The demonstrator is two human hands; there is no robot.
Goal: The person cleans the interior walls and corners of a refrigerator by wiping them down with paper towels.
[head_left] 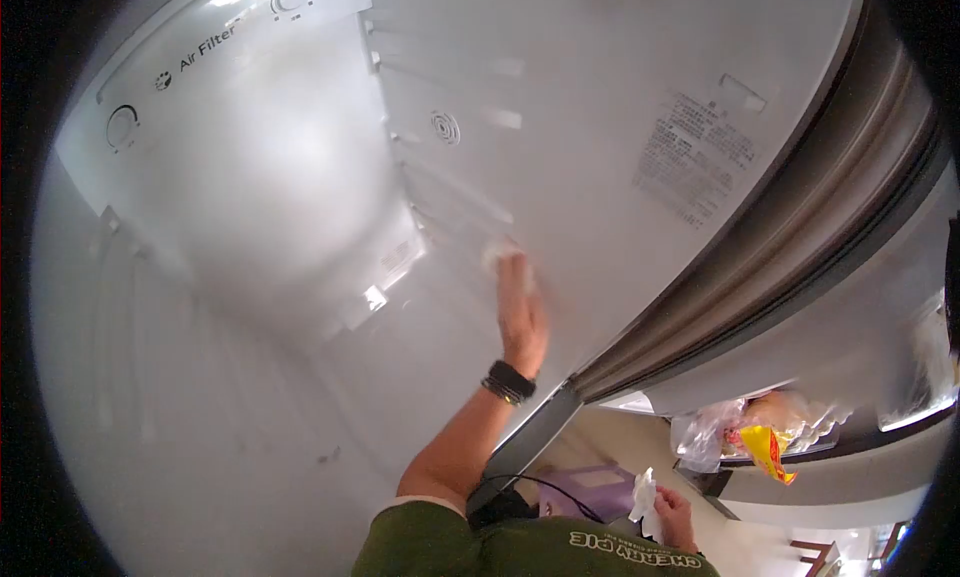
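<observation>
My left hand (pixel 521 302), with a black band on its wrist, reaches into a white refrigerator compartment (pixel 560 67). Its fingers lie against the inner side wall with a white tissue or cloth (pixel 494 256) under the fingertips. Motion blurs the fingertips and that white piece. Low in the view, my right hand (pixel 675 518) is close to my body, its fingers closed around a crumpled white tissue (pixel 645 502). Part of the right hand is hidden by my green shirt (pixel 520 549).
The open refrigerator door (pixel 830 307) stands to the right. Its shelf holds plastic bags (pixel 700 437) and a yellow packet (pixel 768 451). Below are a purple container (pixel 590 489) and a black cable (pixel 545 482). Shelf ridges line the inner walls. A panel marked Air Filter (pixel 208 49) is at upper left.
</observation>
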